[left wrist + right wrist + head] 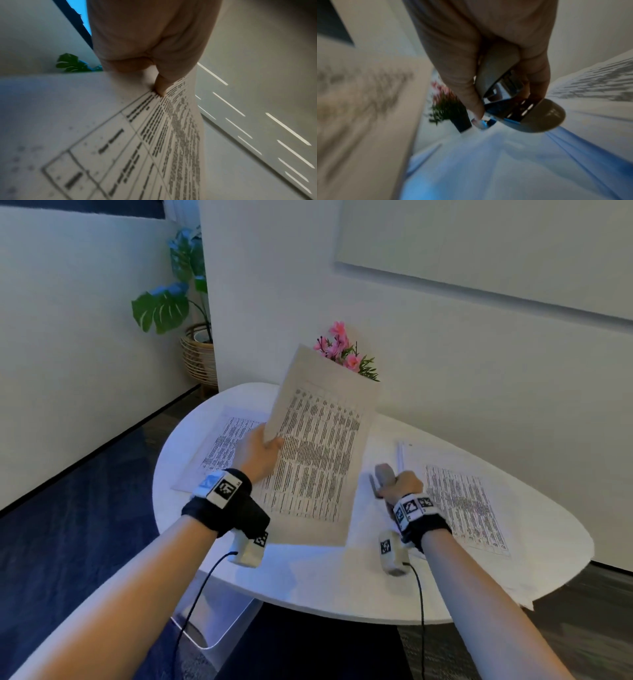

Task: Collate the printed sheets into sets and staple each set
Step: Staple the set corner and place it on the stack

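My left hand [263,446] pinches the left edge of a set of printed sheets [318,453] and holds it tilted up above the white table [308,577]. In the left wrist view the thumb [160,86] presses on the printed sheets [137,142]. My right hand [400,484] grips a grey stapler [382,477] just above the table, right of the raised set. The right wrist view shows the stapler [522,108] with its metal mouth open. One pile of printed sheets [222,446] lies flat at the left, another pile [462,498] at the right.
A pink flower arrangement [342,350] stands at the back of the table against the wall, partly behind the raised sheets. A leafy plant in a wicker basket [198,354] stands on the floor at the left. The table's front edge is near my forearms.
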The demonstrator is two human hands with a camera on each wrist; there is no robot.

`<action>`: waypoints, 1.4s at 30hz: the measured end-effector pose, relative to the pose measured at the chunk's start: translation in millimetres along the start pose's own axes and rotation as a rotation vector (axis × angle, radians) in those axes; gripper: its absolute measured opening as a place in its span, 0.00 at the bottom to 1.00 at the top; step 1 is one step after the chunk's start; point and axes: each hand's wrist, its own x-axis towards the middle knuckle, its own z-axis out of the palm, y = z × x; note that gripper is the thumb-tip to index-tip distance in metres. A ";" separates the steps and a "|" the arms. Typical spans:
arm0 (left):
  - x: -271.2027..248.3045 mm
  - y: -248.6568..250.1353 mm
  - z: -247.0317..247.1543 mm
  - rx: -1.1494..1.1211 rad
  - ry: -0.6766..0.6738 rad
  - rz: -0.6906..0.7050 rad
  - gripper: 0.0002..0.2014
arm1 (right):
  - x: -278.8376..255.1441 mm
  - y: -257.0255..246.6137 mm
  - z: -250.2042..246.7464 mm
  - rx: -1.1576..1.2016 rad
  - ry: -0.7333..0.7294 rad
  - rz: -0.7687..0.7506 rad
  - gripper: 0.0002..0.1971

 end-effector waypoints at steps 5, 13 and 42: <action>-0.9 -3.8 -21.3 -0.290 0.063 -0.039 0.13 | -0.2 0.0 20.5 -0.246 -0.122 -0.061 0.25; 1.8 -17.9 -26.4 -0.500 0.117 -0.130 0.14 | -7.9 -21.4 35.0 0.400 0.032 -0.304 0.21; -31.9 -193.7 -46.1 0.514 0.024 -0.072 0.21 | 3.9 -160.1 177.0 0.184 -0.372 -0.142 0.23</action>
